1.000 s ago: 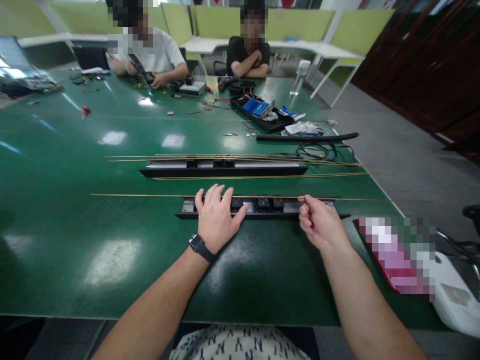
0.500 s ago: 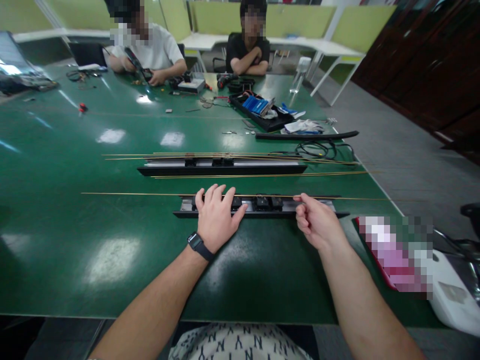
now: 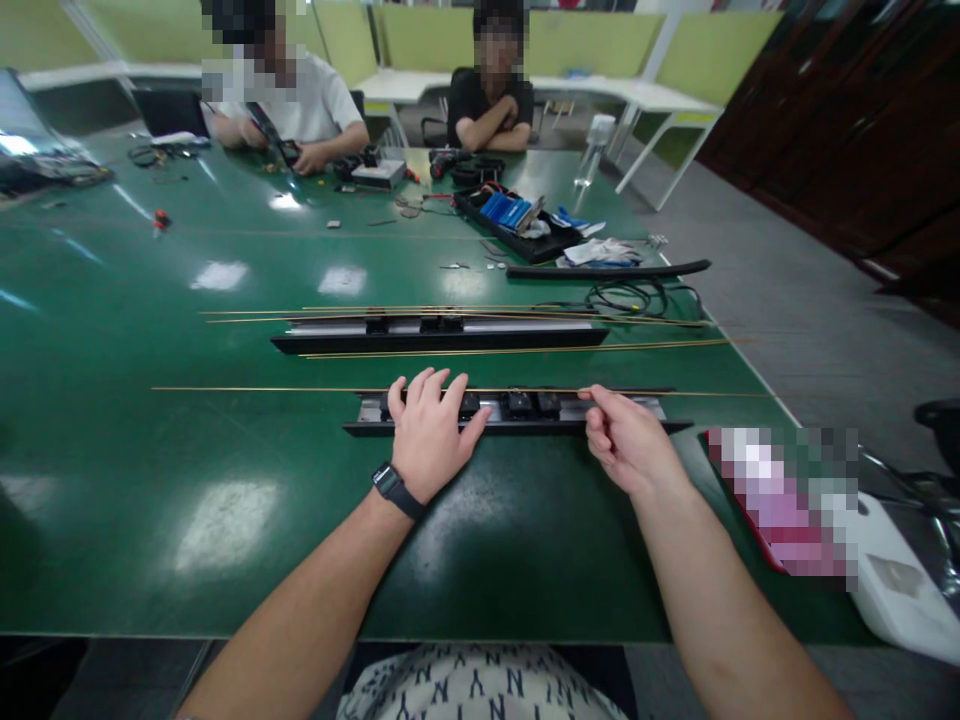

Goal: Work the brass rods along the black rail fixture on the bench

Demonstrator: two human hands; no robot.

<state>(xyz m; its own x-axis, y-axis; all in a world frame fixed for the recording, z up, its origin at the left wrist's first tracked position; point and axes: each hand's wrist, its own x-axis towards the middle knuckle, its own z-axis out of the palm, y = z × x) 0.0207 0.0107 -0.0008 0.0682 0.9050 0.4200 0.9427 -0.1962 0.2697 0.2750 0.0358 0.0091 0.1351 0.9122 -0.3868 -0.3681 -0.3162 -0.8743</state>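
A black and silver rail point(image 3: 525, 412) with small black blocks lies across the green table point(image 3: 150, 430) just in front of me. My left hand point(image 3: 429, 435), a watch on its wrist, rests flat on the rail's left part with fingers spread. My right hand point(image 3: 622, 440) is closed in a pinch on a long thin brass rod point(image 3: 262, 389) that runs along the rail's far edge and sticks out far to both sides.
A second rail point(image 3: 439, 335) with several brass rods lies further back. Behind it are a black strip point(image 3: 607, 269), coiled cable point(image 3: 630, 297), a black tray point(image 3: 517, 230) of parts and a bottle point(image 3: 591, 150). Two people sit at the far side. A white device point(image 3: 892, 590) sits at right.
The brass rod has slid to the left along the rail, and my right hand has moved left with it. My left hand has stayed on the rail.
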